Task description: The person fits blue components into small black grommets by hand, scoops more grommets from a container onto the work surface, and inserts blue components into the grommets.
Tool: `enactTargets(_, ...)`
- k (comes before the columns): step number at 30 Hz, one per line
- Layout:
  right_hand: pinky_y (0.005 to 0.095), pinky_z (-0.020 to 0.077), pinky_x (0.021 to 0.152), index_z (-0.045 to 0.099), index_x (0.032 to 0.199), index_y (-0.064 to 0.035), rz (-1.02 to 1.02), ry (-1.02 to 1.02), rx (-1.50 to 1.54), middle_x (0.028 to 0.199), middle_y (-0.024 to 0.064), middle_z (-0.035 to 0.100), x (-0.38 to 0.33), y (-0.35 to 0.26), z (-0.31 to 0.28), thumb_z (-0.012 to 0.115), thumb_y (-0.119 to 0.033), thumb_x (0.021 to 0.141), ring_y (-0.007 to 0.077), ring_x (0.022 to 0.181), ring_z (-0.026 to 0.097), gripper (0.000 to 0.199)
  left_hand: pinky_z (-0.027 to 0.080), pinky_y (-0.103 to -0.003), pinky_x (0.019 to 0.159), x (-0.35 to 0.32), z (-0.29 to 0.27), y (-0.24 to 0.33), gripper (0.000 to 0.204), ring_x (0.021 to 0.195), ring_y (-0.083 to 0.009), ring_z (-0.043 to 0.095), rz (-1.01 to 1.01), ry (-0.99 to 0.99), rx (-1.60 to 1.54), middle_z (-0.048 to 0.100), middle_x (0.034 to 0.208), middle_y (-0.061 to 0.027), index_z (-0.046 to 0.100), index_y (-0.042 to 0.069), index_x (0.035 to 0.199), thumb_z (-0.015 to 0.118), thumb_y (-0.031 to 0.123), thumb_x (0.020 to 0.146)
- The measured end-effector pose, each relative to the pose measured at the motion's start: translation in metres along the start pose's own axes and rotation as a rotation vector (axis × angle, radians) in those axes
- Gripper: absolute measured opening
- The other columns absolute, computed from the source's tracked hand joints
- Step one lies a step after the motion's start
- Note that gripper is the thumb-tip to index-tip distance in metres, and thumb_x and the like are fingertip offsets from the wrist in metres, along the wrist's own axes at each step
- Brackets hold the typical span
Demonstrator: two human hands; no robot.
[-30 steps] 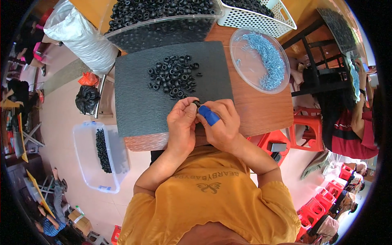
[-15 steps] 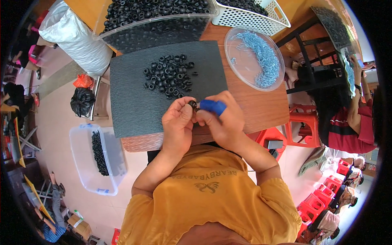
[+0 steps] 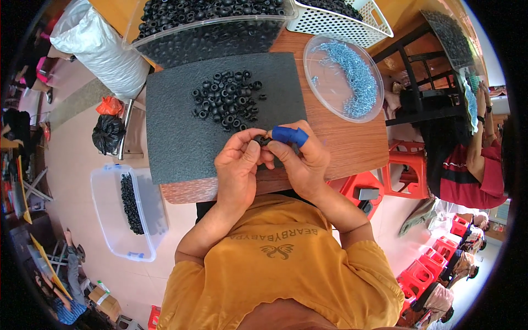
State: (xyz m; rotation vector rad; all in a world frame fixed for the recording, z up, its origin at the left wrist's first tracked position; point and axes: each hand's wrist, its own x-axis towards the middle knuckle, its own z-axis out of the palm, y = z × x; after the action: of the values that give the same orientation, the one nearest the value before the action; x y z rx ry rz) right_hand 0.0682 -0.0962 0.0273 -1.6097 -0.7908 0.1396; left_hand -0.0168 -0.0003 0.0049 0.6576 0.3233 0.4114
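Over the near edge of the dark grey mat [image 3: 170,121], my two hands meet at a small round black plastic piece [image 3: 260,141]. My left hand [image 3: 237,165] pinches it between thumb and fingers. Blue wrapping [image 3: 289,134] covers the index finger of my right hand [image 3: 302,165], whose thumb and index finger close on the piece's right side. Whether a smaller part sits between those fingertips is hidden. Beyond my hands lies a loose heap of similar black pieces [image 3: 224,99] on the mat.
A clear bin [image 3: 214,47] full of black pieces and a white perforated basket [image 3: 341,27] stand at the back. A round clear lid [image 3: 316,91] with tiny blue pieces lies right. A clear box [image 3: 107,220] rests on the floor left; a red stool [image 3: 407,173] stands right.
My right index finger has tilted up and shifted, coming over the black piece, which has turned slightly in my fingers. The heap on the mat looks unchanged.
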Motion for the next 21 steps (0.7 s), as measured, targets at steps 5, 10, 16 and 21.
enactTargets(5,0.0319,0.0444,0.060,0.061,0.085,-0.0005,-0.189,0.037,-0.196,0.080,0.0107,0.060,0.0012,0.0006,-0.0011,0.066,0.002,0.068,0.0260,0.071,0.055,0.017,0.051,-0.027,0.064,-0.0019,0.0064,0.0025,0.021,0.073,-0.0137,0.058,-0.001,0.055,0.087,0.060,0.088,-0.0092,0.052,-0.004,0.108,0.050,0.008,0.090)
enactTargets(10,0.0305,0.0437,0.059,0.061,0.084,-0.0011,-0.095,0.026,-0.117,0.078,0.0097,0.059,0.0004,0.0012,-0.0027,0.066,0.001,0.071,0.0230,0.070,0.055,0.014,0.052,-0.027,0.064,-0.0013,0.0015,0.0011,0.021,0.073,-0.0142,0.059,-0.019,0.037,0.059,0.060,0.087,-0.0098,0.051,-0.004,0.108,0.050,0.007,0.090)
enactTargets(16,0.0255,0.0431,0.058,0.062,0.083,-0.0012,0.179,0.005,0.130,0.074,0.0064,0.058,-0.0006,0.0047,-0.0034,0.065,-0.002,0.076,0.0134,0.067,0.055,0.008,0.052,-0.027,0.063,-0.0013,0.0019,-0.0002,0.022,0.073,-0.0141,0.059,-0.026,0.025,0.051,0.060,0.087,-0.0102,0.051,-0.004,0.110,0.050,0.007,0.090)
enactTargets(21,0.0222,0.0453,0.058,0.062,0.083,-0.0002,0.323,-0.023,0.291,0.074,0.0035,0.060,0.0031,-0.0017,-0.0031,0.063,-0.002,0.080,0.0084,0.066,0.056,0.004,0.051,-0.026,0.063,-0.0023,0.0012,-0.0021,0.022,0.072,-0.0133,0.059,-0.003,0.037,0.098,0.061,0.088,-0.0099,0.053,-0.003,0.109,0.051,0.009,0.090)
